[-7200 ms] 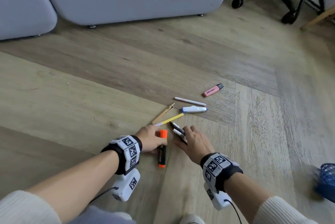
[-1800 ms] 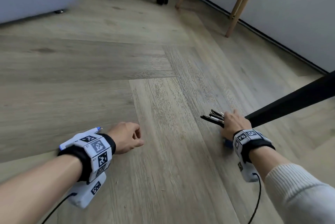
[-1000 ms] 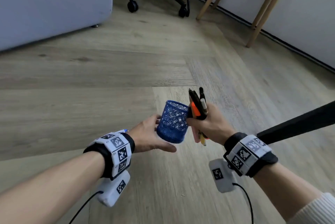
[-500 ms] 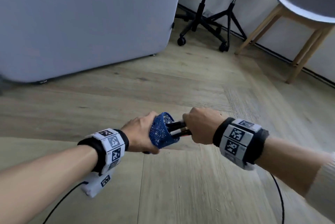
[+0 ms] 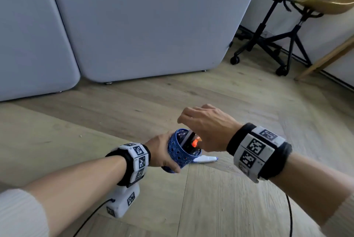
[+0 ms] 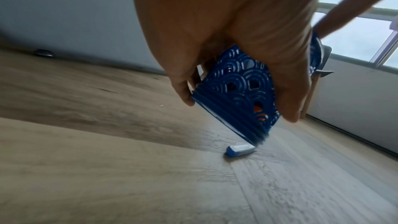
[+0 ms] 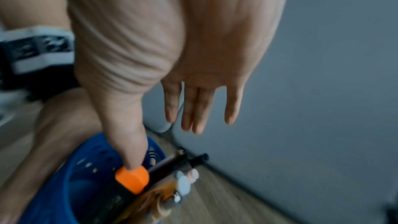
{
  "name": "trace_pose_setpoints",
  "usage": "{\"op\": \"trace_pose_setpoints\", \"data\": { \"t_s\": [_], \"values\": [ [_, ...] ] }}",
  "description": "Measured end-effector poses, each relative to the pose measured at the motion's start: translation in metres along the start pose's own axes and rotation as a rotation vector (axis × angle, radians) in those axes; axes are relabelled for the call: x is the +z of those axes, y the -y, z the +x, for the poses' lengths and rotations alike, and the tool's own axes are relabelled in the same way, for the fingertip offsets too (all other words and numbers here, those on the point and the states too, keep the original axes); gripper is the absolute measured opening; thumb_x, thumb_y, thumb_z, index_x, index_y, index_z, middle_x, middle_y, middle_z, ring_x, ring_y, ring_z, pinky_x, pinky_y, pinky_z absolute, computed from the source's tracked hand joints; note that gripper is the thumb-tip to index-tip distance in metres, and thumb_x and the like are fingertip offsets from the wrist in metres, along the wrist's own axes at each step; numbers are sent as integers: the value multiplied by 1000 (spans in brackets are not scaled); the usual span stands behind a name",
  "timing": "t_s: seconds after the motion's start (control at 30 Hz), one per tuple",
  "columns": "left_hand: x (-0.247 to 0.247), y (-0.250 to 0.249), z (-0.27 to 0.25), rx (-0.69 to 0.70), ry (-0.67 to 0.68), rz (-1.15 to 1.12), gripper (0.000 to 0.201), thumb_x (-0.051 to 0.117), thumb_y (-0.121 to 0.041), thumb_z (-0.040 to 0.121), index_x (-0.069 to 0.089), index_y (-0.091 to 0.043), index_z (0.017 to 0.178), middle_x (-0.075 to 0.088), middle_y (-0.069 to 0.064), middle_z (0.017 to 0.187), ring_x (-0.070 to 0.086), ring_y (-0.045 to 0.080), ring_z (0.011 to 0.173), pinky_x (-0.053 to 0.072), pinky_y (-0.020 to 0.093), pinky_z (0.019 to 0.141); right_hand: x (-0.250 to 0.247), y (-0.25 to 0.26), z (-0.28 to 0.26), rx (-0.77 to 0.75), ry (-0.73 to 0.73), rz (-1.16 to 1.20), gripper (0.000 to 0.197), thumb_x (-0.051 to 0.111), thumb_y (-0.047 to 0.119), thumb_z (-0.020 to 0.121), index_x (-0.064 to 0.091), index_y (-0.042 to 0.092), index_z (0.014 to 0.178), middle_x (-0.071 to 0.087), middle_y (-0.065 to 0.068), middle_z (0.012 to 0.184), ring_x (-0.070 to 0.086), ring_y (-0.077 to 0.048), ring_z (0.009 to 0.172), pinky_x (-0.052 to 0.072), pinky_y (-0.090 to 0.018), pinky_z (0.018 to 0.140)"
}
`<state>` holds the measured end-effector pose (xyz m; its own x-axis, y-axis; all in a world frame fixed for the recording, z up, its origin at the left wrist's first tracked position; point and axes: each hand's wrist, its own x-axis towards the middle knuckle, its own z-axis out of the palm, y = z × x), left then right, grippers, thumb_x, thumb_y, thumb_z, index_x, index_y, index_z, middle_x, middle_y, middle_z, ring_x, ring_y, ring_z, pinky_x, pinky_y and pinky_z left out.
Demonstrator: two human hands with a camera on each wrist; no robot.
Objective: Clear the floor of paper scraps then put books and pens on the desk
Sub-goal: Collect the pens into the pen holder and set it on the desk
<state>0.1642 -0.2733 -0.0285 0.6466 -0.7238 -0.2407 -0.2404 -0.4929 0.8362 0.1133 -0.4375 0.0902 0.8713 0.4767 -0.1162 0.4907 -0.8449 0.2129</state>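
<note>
Head view: the pens (image 5: 193,141), bunched in the right hand (image 5: 207,127) half a second ago, now stand in the blue lattice cup (image 5: 181,151) that the left hand (image 5: 160,152) grasps; one white-and-blue marker (image 5: 205,159) lies on the wooden floor (image 5: 210,198) (one stray left).

Left wrist: fingers (image 6: 286,91) curl round the perforated plastic cup.

Right wrist: fingers spread, released; only the thumb (image 7: 127,142) touches an orange cap (image 7: 132,179).

Soft daylight, bright window glare, wrist views motion-blurred, edges bowed
</note>
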Motion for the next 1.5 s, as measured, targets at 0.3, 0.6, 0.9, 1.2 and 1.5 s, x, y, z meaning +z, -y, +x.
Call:
{"op": "trace_pose_setpoints", "data": {
  "t_s": [0.3,0.6,0.9,1.2,1.5],
  "values": [
    [-16,28,-10,-116,-81,102,89,85,-30,36,49,-41,117,66,-19,104,63,6,97,54,24,81,140,-46,-30,598,241,404,48,60,24,88,44,19,132,50,-4,125,57,-24,104,50,-36,84],
    [-26,41,-3,-166,-98,74,90,86,-33,37,49,-41,119,66,-20,104,63,2,98,54,28,88,207,-4,-36,473,473,251,40,46,14,89,37,17,127,44,-8,124,60,-30,101,50,-40,77],
    [-122,-56,-55,-251,-129,15,85,83,-29,40,49,-40,117,66,-20,99,62,1,92,55,20,75,-23,-63,-10,811,-255,811,63,65,15,83,35,28,136,62,9,73,61,-14,61,40,-27,58],
    [-190,-242,-142,-252,-396,-72,74,81,-34,50,48,-38,116,60,-19,104,60,5,94,52,27,82,-294,-14,-15,759,-479,1039,40,65,21,87,41,24,119,58,4,71,58,-13,62,53,-38,61],
    [-247,-444,-238,-167,-332,-75,65,80,-39,53,48,-37,110,61,-19,95,61,1,82,51,20,73,-502,26,-102,752,-349,718,46,60,24,90,48,24,134,44,4,120,50,-13,100,45,-22,82]
  ]
}}
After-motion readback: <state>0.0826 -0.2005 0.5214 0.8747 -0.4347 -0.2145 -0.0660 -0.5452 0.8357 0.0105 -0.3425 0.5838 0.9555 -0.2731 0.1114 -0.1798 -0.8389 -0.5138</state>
